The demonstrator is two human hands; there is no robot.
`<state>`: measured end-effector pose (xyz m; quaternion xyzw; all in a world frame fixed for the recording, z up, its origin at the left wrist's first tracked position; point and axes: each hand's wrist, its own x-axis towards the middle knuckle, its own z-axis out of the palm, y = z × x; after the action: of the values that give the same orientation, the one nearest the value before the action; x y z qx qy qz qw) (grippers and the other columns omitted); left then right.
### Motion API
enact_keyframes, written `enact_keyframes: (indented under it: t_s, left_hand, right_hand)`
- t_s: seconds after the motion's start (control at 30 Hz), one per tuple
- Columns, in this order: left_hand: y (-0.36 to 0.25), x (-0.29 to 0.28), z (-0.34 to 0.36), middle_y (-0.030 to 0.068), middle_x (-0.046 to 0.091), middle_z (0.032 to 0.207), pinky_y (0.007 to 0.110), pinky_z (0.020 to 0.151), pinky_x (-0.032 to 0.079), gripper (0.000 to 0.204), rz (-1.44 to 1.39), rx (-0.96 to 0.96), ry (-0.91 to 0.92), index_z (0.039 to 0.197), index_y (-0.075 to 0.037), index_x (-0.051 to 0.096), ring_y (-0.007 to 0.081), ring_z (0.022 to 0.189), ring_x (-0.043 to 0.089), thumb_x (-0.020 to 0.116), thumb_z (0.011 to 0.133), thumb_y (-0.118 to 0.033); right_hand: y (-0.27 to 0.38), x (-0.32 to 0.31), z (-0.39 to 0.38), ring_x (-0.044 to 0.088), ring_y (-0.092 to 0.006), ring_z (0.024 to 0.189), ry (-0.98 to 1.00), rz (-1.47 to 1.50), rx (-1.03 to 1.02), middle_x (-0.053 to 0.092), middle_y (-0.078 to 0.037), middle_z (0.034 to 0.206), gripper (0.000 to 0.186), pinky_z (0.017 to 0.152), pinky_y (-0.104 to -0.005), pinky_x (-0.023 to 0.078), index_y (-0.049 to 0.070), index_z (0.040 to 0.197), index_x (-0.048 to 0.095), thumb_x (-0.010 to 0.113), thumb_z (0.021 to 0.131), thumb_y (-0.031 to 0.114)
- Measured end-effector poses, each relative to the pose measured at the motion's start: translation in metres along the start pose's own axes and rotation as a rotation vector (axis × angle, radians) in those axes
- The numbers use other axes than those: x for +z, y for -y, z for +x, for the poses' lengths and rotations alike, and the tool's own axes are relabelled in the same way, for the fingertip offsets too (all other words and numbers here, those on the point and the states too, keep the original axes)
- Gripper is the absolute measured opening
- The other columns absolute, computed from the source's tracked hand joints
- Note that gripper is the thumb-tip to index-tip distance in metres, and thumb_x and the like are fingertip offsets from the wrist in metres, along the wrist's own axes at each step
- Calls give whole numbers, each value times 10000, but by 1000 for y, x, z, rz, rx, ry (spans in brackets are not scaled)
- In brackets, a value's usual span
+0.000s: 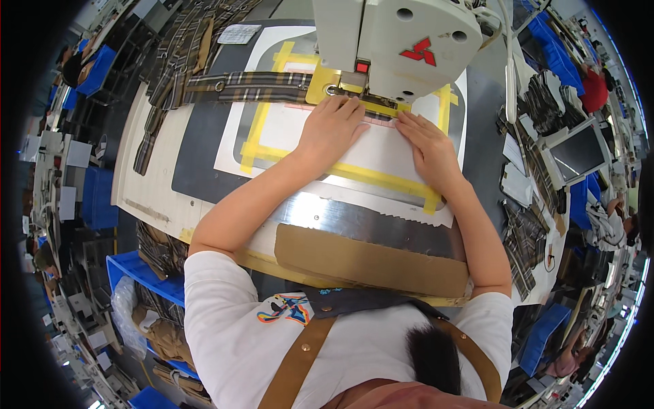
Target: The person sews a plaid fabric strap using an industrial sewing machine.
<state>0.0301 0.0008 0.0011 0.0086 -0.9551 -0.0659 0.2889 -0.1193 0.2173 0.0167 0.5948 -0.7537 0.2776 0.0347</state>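
Observation:
A strip of dark plaid fabric [252,88] with a small metal ring on it runs from the left to under the yellow clamp [320,85] of a sewing machine [422,51]. My left hand [332,133] rests at the clamp's near edge, its fingers stretched forward and its thumb a little apart. At the clamp's right end, the fingertips of my right hand [430,146] touch down, fingers extended. Both hands lie over a white sheet [381,153] framed with yellow tape. The needle area and whatever fabric lies under the clamp are mostly hidden.
More plaid strips [184,51] pile up at the far left. A brown cardboard piece [368,259] lines the table's near edge. On the right stand a monitor-like screen [579,151] and dark fabric pieces [545,102]. Blue bins [146,273] with bundles sit lower left.

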Motion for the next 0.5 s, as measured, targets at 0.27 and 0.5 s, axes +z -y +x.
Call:
enact_keyframes:
  t_s: [0.27,0.5]
  left_hand:
    - [-1,0,0,56,720,1238,434,1141,440,304,162,-4,18,1190,-93,718,231,1184,648,709,964,-296]
    - [3,-1,0,36,738,1198,466,1182,388,258,185,-33,26,1143,-108,742,203,1157,662,703,976,-301]
  right_hand:
    - [1,-3,3,561,-342,1417,55,9,-53,640,-168,1469,570,1250,-508,388,14,1370,666,514,844,-146]
    - [3,-4,5,511,-271,1470,111,-5,-45,620,-123,1507,570,1296,-515,307,25,1385,660,511,861,-144]
